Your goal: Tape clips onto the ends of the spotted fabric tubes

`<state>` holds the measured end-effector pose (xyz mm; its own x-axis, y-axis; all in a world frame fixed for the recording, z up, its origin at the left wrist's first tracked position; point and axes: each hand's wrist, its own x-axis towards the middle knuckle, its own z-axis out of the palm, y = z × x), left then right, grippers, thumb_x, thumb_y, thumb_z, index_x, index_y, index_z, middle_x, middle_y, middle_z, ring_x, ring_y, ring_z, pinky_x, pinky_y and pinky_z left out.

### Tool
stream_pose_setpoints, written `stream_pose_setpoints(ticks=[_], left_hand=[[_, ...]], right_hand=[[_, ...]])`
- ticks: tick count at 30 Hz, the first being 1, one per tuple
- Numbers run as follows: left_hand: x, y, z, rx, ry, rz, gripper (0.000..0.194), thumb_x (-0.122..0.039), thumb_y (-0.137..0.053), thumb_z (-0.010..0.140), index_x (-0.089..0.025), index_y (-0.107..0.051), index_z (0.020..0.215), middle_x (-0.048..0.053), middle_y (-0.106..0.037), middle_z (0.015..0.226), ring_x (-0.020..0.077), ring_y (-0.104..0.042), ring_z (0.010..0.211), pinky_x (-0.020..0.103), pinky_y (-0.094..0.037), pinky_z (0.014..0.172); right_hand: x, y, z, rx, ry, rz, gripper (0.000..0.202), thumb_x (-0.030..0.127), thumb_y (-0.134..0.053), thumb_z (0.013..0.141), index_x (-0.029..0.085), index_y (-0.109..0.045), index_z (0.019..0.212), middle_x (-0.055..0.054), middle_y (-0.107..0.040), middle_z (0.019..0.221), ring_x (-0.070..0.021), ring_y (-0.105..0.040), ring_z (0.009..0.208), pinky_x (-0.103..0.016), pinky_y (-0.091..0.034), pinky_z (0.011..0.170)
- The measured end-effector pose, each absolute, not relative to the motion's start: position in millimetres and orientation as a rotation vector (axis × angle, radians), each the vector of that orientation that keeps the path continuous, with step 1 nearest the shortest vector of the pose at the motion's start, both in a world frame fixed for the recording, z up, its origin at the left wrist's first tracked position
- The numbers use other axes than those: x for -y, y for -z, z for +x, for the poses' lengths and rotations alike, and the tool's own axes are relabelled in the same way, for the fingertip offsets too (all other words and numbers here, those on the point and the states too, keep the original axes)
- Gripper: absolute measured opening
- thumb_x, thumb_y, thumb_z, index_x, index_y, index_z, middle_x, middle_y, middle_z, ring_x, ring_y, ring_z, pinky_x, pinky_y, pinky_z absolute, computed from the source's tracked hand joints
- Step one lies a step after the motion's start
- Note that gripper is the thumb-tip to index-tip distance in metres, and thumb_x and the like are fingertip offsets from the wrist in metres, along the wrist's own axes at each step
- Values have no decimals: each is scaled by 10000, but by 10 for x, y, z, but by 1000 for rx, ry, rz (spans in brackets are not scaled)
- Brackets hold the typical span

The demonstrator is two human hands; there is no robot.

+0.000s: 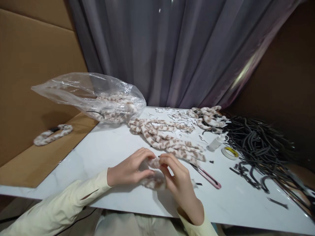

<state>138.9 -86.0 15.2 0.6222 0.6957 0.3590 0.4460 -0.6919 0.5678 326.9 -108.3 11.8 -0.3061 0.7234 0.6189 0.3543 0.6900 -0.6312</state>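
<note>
Holds a fluffy, white-and-brown spotted plush tube (pixel 154 163) between the half-curled fingers and thumb of the left hand (pixel 130 167), and pinches it with the bent fingers of the right hand (pixel 177 173), near the front edge of a white marbled tabletop (pixel 108 154). Shows, beyond, a bundle of similar spotted tubes (pixel 159 139), a clear plastic bag (pixel 59 86), a slim pink cutter (pixel 208 177), a white squeeze bottle (pixel 216 143) and tangled black tubes (pixel 258 141). Ends behind in grey-purple curtains (pixel 157 49), at left in brown cardboard (pixel 36 59).
</note>
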Motion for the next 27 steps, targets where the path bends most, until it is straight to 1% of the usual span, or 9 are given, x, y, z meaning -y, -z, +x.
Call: stream_pose_setpoints(ticks=[2,6,10,12,14,16,19,24,27], left_hand=[[799,-136,1373,-1007,-698,2420,294,-258,-562,827,-174,-489,1100,96,-558,1089,223,-494,1024,346,-402,878],[709,-94,1345,-1090,-589,2332,163,-251,-463,886,-163,-560,984,54,-598,936,183,-547,882,292,-401,811],[719,-92,1366,-1060,-670,2217,208,-218,-392,904,-149,-588,901,30,-577,825,139,-542,763,225,-400,703],[734,-95,1387,-1057,-697,2193,237,-224,-382,906,-142,-580,806,14,-547,750,126,-520,703,216,-384,660],[743,-92,1406,-1049,-707,2170,271,-253,-389,906,-140,-548,717,-3,-507,691,115,-488,654,210,-364,621],[748,-85,1419,-1008,-699,2144,308,-285,-381,914,-141,-523,681,-17,-469,653,105,-453,619,206,-347,598],[767,-82,1432,-906,-666,2123,346,-318,-339,932,-145,-504,682,-23,-445,639,101,-429,613,207,-341,606],[831,-153,1446,-822,-562,2049,370,-373,-302,939,-157,-458,683,-33,-399,630,103,-394,602,219,-329,604],[839,-201,1436,-796,-495,1826,346,-410,-337,930,-157,-476,739,-31,-441,659,99,-415,612,216,-347,611]], right_hand=[[1068,-112,3299,1862,-455,-910,175,45,-393,854,191,-488,829,-29,-562,784,-126,-544,696,-217,-444,637],[1040,-85,3339,1750,-484,-1078,115,122,-432,865,186,-513,813,-3,-569,681,-118,-554,579,-210,-453,556],[1026,-69,3325,1697,-572,-1082,31,211,-535,836,184,-529,822,-19,-598,745,-125,-587,634,-211,-500,577],[1023,-63,3305,1699,-627,-1061,110,236,-592,798,184,-517,858,-30,-597,798,-128,-588,665,-213,-519,585],[1022,-52,3281,1714,-676,-1046,154,228,-608,776,188,-500,878,-29,-586,812,-125,-579,675,-208,-523,578],[1025,-36,3258,1723,-704,-1046,128,191,-585,775,196,-479,848,-17,-574,791,-119,-566,666,-201,-510,573],[1039,-14,3229,1659,-767,-1056,121,163,-554,781,206,-441,791,6,-567,744,-106,-559,602,-196,-478,542],[1068,-35,3213,1498,-965,-1044,146,219,-586,797,215,-439,804,32,-581,651,-121,-599,562,-206,-446,512],[1068,-82,3241,1336,-1011,-1027,232,255,-641,770,224,-419,831,47,-595,602,-128,-605,540,-212,-448,512]])
